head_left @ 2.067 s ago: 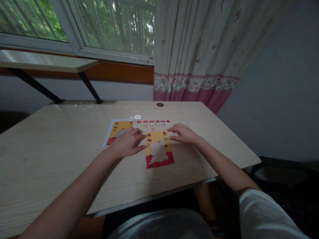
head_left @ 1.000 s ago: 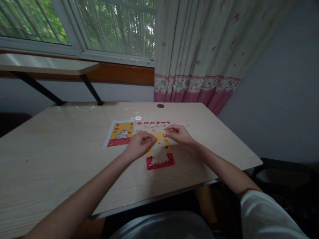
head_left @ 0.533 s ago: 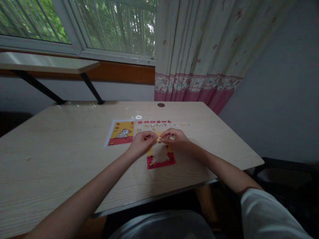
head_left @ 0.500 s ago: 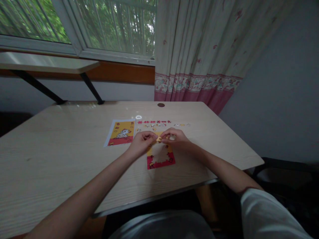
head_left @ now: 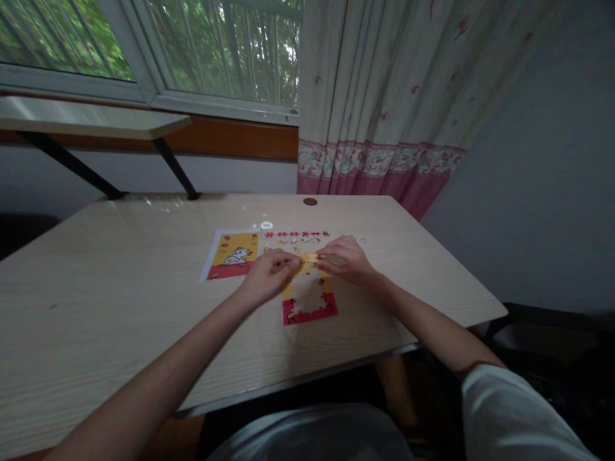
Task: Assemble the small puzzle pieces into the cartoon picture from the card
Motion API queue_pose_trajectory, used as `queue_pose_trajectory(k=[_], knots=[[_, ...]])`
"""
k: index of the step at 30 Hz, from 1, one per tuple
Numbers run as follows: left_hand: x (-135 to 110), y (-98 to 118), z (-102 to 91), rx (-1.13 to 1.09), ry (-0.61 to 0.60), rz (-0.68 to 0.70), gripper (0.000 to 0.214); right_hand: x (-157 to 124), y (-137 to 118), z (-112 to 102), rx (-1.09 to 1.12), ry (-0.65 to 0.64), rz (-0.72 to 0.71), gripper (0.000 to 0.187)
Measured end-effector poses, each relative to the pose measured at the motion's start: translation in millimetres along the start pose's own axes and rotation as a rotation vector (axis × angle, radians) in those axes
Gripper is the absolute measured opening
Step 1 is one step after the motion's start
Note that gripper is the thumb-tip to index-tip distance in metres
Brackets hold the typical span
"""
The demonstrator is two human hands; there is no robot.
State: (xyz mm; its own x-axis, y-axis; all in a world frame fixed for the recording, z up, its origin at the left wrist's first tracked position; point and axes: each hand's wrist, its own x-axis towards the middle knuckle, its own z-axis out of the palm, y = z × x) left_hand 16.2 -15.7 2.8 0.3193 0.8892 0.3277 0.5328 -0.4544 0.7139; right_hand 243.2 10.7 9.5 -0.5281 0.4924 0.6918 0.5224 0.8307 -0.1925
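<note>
A yellow and red jigsaw border [head_left: 310,310] with an empty middle lies on the wooden table [head_left: 120,301]. Both my hands meet at its top edge. My left hand [head_left: 266,276] has its fingers curled, with the tips on a small yellow puzzle piece [head_left: 310,258]. My right hand [head_left: 346,258] pinches the same piece from the other side, low against the border. To the left lies a reference picture [head_left: 231,254] of a white animal on yellow. A row of loose red and pale pieces [head_left: 295,235] lies just beyond my hands.
A round cable hole [head_left: 310,202] sits near the table's far edge. Behind are a window [head_left: 202,45], a flowered curtain [head_left: 384,96] and a grey wall. A folding shelf [head_left: 86,121] juts out at the far left. The table's right corner [head_left: 500,312] is close to my right arm.
My hands went from lying flat on the border to pinching a small yellow piece raised between them. They have now lowered it onto the border's top edge.
</note>
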Motion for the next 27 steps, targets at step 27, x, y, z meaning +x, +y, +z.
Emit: queue_pose_trajectory(k=[27], knots=[[-4,-21,-37.0,0.593,-0.187,0.283,0.029,-13,22,13,0.133,-0.383,0.119,0.018]])
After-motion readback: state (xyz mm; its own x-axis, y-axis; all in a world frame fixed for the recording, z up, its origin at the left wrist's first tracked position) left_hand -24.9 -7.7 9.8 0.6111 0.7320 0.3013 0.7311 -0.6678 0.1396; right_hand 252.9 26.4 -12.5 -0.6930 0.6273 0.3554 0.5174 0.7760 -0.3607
